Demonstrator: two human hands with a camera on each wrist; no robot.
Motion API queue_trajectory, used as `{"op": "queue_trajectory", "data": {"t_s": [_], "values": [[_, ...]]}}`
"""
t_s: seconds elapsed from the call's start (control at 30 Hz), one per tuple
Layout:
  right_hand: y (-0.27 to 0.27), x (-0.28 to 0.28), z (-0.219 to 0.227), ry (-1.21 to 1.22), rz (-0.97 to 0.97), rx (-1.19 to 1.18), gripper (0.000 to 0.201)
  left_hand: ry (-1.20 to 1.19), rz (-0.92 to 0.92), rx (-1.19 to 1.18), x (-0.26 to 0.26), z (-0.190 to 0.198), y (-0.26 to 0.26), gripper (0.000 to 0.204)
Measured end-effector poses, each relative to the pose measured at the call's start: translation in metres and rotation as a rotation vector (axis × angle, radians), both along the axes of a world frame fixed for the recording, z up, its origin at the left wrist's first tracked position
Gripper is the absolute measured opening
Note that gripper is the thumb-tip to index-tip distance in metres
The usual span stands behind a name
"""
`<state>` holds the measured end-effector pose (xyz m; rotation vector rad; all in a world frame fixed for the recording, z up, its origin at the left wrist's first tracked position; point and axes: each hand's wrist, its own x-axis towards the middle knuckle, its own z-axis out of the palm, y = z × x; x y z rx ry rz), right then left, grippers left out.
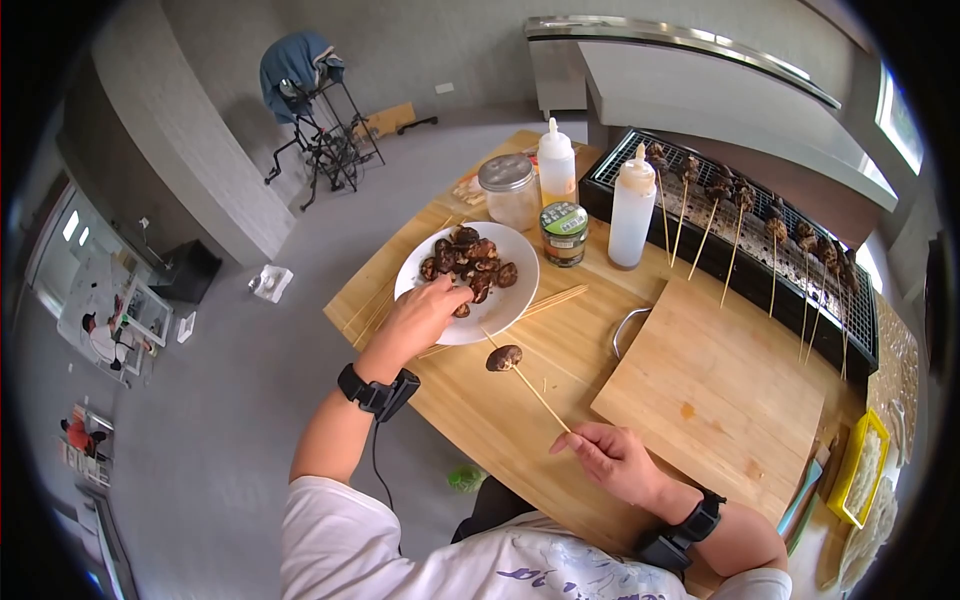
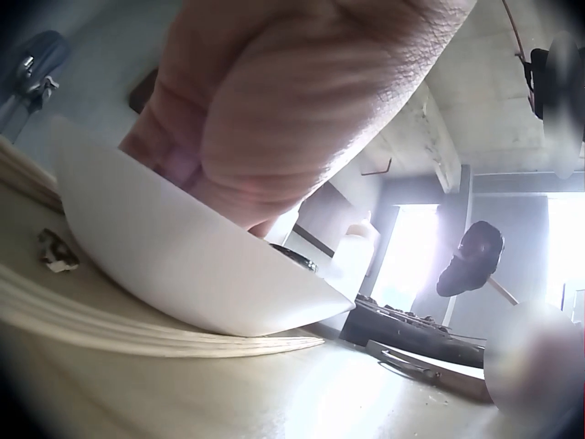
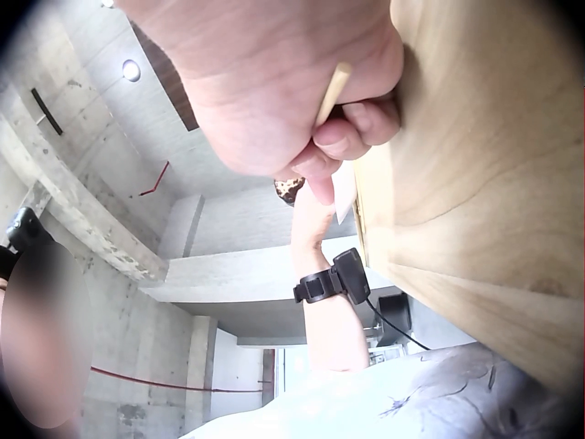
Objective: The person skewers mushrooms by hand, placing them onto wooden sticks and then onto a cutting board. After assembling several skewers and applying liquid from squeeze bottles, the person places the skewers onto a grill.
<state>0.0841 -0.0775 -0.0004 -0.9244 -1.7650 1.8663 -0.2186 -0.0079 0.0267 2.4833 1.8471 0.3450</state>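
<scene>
In the head view the left hand (image 1: pixel 428 312) reaches into a white plate (image 1: pixel 412 262) of dark mushrooms (image 1: pixel 482 262); its fingertips are at a mushroom near the plate's front, and whether they grip it is hidden. The left wrist view shows this hand (image 2: pixel 283 101) over the plate's rim (image 2: pixel 183 247), fingertips hidden. My right hand (image 1: pixel 620 462) grips a thin wooden skewer (image 1: pixel 540 398) by its lower part, and one mushroom (image 1: pixel 504 358) is threaded near the upper end. In the right wrist view the skewer's blunt end (image 3: pixel 336 84) sticks out from the curled fingers (image 3: pixel 343 139).
Loose skewers (image 1: pixel 552 302) lie beside and under the plate. Behind it stand a lidded jar (image 1: pixel 508 190), a small jar (image 1: pixel 564 236) and two squeeze bottles (image 1: pixel 632 215). A cutting board (image 1: pixel 715 390) lies right, before a grill (image 1: pixel 700 235) with skewered mushrooms. A yellow tray (image 1: pixel 850 470) sits far right.
</scene>
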Motion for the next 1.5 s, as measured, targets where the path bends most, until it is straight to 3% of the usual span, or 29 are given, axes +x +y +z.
{"op": "queue_trajectory", "data": {"t_s": [0.1,0.2,0.27,0.3,0.37,0.4,0.47,0.57,1.5], "values": [[0.000,0.000,0.000,-0.022,0.011,0.003,0.022,0.091,0.008,0.006,-0.002,-0.002,0.002,0.034],[0.000,-0.001,-0.002,0.031,0.015,0.059,0.028,-0.030,0.020,0.004,-0.004,0.000,0.000,0.032],[0.000,0.000,0.000,-0.006,0.015,-0.001,0.022,-0.351,0.259,-0.143,-0.003,0.005,-0.006,0.024],[0.000,0.000,0.001,-0.006,0.016,-0.001,0.022,-0.352,0.260,-0.143,-0.006,0.002,-0.008,0.024],[0.000,0.000,0.001,0.015,0.015,-0.013,0.022,-1.096,0.127,-0.246,-0.012,-0.004,-0.013,0.019],[0.000,0.000,0.000,0.016,0.018,-0.013,0.022,-1.095,0.130,-0.244,-0.012,-0.005,-0.018,0.019],[0.000,0.000,-0.001,0.027,0.026,-0.030,0.022,-1.539,-0.021,-0.367,-0.008,-0.005,-0.027,0.023],[-0.001,0.001,-0.002,0.034,0.036,-0.021,0.023,-1.670,-0.097,-0.459,-0.006,-0.009,-0.031,0.022],[-0.001,0.000,0.001,0.017,0.051,0.032,0.023,-1.663,-0.075,-0.510,0.009,-0.022,-0.036,0.029]]}}
